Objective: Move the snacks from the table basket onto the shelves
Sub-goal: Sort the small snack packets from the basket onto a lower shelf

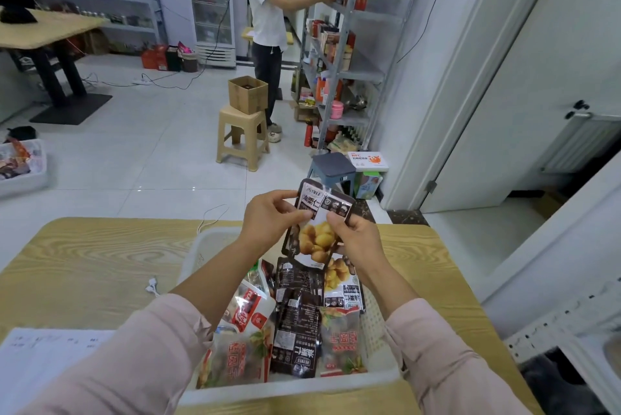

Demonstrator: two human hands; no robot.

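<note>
Packet (319, 223) of chestnut kernels, dark brown with yellow nuts printed on it, held between my two hands above the far end of the white basket (289, 391). It is lifted clear of the snacks below, and its print is upside down to me.

My left hand (268, 220) takes the packet's upper left edge: the thumb lies on the near face and the curled fingers (285, 196) close over the top corner, pinching the foil. My right hand (356, 240) takes the right edge lower down: thumb and forefinger press together on the packet just above the printed nuts, and the other fingers curl behind it. I cannot tell whether a second packet sits behind the first.

The basket stands on the wood-grain table (84, 263), directly under my forearms. In it lie the remaining snacks (295, 330): more dark chestnut packets in the middle, clear red-labelled bags on both sides, all overlapping. A printed sheet (43, 357) lies on the table near my left sleeve.

The metal shelves (339, 55) stand well apart from the table, across the tiled floor to the right. Another person (267, 11) reaches into an upper shelf. Beside that person a cardboard box (247, 94) sits on a beige stool (242, 136); a grey stool (332, 169) stands between the table and the shelves
</note>
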